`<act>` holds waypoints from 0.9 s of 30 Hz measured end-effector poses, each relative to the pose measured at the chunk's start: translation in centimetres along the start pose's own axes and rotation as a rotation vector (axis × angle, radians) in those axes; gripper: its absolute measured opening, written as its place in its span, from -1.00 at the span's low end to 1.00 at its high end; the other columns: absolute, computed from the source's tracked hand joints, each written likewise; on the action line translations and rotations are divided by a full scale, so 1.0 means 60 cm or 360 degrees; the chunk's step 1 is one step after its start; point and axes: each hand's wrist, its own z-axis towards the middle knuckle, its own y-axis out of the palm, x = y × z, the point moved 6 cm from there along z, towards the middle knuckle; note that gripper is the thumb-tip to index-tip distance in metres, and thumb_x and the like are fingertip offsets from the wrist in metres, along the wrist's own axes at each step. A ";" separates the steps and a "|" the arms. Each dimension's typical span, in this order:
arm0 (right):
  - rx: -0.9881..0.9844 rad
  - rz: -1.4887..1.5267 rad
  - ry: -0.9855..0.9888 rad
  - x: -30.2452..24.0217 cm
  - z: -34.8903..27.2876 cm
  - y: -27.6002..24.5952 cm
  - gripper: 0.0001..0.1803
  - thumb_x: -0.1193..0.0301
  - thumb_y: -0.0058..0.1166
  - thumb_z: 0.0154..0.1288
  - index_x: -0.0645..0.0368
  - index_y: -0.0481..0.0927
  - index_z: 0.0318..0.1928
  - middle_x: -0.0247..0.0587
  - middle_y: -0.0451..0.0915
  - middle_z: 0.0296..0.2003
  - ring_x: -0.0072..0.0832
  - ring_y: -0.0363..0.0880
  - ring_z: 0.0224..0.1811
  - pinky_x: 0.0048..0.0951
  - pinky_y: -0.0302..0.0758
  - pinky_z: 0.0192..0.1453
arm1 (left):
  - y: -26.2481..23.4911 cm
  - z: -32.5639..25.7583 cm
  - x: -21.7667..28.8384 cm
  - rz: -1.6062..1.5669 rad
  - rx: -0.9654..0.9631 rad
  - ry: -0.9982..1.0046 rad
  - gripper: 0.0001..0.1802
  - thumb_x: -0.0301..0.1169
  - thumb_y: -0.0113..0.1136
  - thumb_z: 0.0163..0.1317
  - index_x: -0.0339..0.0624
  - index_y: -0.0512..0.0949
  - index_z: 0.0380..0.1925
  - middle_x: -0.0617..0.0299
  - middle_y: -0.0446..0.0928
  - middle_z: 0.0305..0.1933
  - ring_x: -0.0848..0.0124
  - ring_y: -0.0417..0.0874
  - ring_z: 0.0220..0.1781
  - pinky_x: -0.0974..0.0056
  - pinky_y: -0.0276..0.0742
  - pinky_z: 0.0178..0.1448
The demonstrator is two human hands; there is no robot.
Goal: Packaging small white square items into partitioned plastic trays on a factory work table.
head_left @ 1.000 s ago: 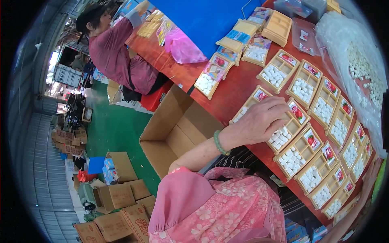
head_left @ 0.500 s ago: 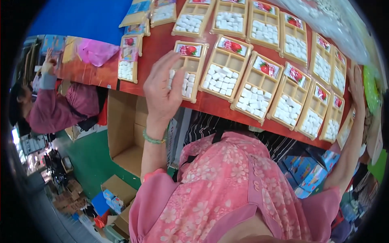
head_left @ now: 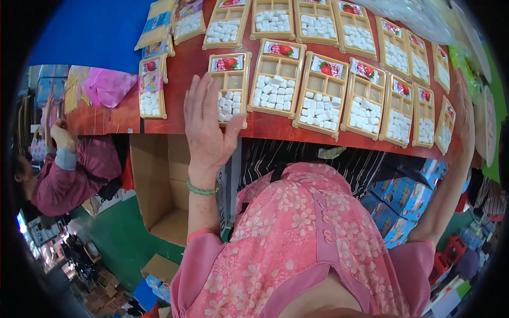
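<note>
My left hand (head_left: 205,130) is open, fingers stretched and thumb apart, at the left end of the front row of trays. It overlaps the left edge of a beige compartment tray (head_left: 239,82), and I cannot tell whether it touches. That tray holds white marshmallow-like pieces (head_left: 229,104) and a small packet with a strawberry picture (head_left: 227,64). At the row's other end my right hand (head_left: 465,114) stands edge-on with fingers extended, beside the last tray (head_left: 446,127). Between the hands stand several similar filled trays (head_left: 319,117).
Behind lies a second row of filled trays (head_left: 272,20) on the red table (head_left: 180,79). Stacked trays (head_left: 157,26) and a pink bag (head_left: 108,86) are to the left. An open cardboard box (head_left: 154,180) stands below the table edge. A co-worker (head_left: 74,169) sits at far left.
My view has shifted, and the trays appear farther left and higher. My left hand covers less of the leftmost front tray. My right hand stays at the right end of the row.
</note>
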 end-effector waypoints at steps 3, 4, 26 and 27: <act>0.0051 0.0188 0.0330 -0.020 -0.044 -0.007 -0.44 0.36 -0.15 0.52 0.18 0.25 0.47 -0.06 0.22 0.49 -0.21 0.08 0.58 -0.28 0.01 0.61 | 0.029 0.016 0.023 0.0170 -0.0150 0.0119 -0.24 0.08 0.15 0.35 -0.24 0.36 0.36 -0.04 0.29 0.47 -0.10 0.14 0.56 -0.24 0.03 0.53; 0.0071 0.0290 0.0640 -0.050 -0.047 -0.004 -0.42 0.34 -0.11 0.48 0.17 0.27 0.46 -0.06 0.21 0.49 -0.20 0.07 0.58 -0.25 0.00 0.61 | 0.030 0.017 0.027 0.0165 -0.0145 0.0131 -0.24 0.08 0.15 0.35 -0.24 0.36 0.36 -0.04 0.29 0.47 -0.10 0.14 0.56 -0.24 0.03 0.53; 0.0036 0.0682 -0.0406 -0.438 0.168 0.177 -0.85 0.42 0.24 0.25 0.19 0.68 -0.19 -0.19 0.59 -0.30 -0.24 0.57 -0.11 -0.20 0.41 0.17 | 0.070 0.019 0.071 0.0101 -0.0261 0.0202 -0.31 -0.11 0.35 0.16 -0.30 0.50 0.21 0.08 0.46 0.34 0.20 0.29 0.52 -0.33 -0.19 0.56; 0.0028 0.0682 -0.0407 -0.439 0.169 0.179 -0.85 0.42 0.24 0.25 0.19 0.68 -0.19 -0.19 0.59 -0.30 -0.24 0.57 -0.11 -0.20 0.41 0.17 | 0.071 0.020 0.069 0.0093 -0.0248 0.0208 -0.32 -0.10 0.35 0.15 -0.30 0.51 0.20 0.09 0.46 0.34 0.23 0.29 0.52 -0.34 -0.20 0.56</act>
